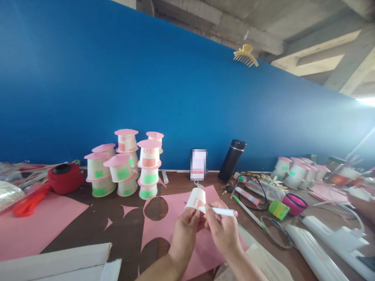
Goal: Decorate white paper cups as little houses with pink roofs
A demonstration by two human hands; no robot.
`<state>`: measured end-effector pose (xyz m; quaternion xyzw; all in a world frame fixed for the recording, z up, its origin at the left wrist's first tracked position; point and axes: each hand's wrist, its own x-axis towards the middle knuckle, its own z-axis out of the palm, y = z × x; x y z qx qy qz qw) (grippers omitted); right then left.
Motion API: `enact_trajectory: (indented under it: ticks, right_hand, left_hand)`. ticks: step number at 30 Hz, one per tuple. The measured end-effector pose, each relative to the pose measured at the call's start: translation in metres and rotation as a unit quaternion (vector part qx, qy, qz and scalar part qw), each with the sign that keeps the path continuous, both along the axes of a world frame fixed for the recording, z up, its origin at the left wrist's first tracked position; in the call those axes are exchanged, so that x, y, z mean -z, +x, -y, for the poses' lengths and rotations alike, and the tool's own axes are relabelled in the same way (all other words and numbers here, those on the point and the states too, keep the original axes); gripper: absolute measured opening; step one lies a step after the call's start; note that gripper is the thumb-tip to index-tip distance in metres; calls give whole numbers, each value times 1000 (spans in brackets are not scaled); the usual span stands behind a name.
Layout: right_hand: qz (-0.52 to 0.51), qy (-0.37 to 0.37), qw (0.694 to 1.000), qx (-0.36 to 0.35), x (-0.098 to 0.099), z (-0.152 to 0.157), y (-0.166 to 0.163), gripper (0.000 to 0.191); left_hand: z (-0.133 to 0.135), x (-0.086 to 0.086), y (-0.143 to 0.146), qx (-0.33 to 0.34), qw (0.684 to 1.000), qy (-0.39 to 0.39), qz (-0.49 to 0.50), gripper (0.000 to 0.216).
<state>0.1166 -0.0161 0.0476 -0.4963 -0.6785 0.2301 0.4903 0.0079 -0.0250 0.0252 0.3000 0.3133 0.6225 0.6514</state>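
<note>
My left hand (185, 231) is closed round the rim of a white paper cup (193, 197), which is tilted over the pink sheet. In my right hand (224, 228) is a white marker (221, 211) with a pink end. Its tip points at the cup's side, where red-orange lines and a partly coloured patch show. Whether the tip touches the cup, I cannot tell. Beneath both hands lies the pink paper (178, 201) with round holes cut in it. To the left stand stacked paper-cup houses (149, 158) with pink roofs and red or green drawings.
A black bottle (231, 160) leans near the blue partition, right of a blurred phone (198, 164). Scissors with red handles (32, 201), a red tape measure (66, 178), and cardboard (58, 259) lie left. Markers, cables, a power strip (334, 234) and more cup houses (299, 171) crowd the right.
</note>
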Motion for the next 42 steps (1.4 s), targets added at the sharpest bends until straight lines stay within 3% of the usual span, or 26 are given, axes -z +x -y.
enact_trajectory:
  ticks: [9,20,31,42]
  right_hand:
    - [-8,9,1000,-18,-2,0,-1,24]
    - [-25,-3,999,-28,2,-1,0,20]
    - [-46,-5,998,-32,0,0,-1,22]
    - [-32,-4,999,-28,1,-1,0,24]
  left_hand:
    - [2,3,-5,-29,998,-3,-48,45]
    - [2,-7,-7,-19,999,-27,22,47]
    - [3,-4,-9,-68,991,-82,-84,56]
    - [3,-5,-15,-66,988,-101,-92,48]
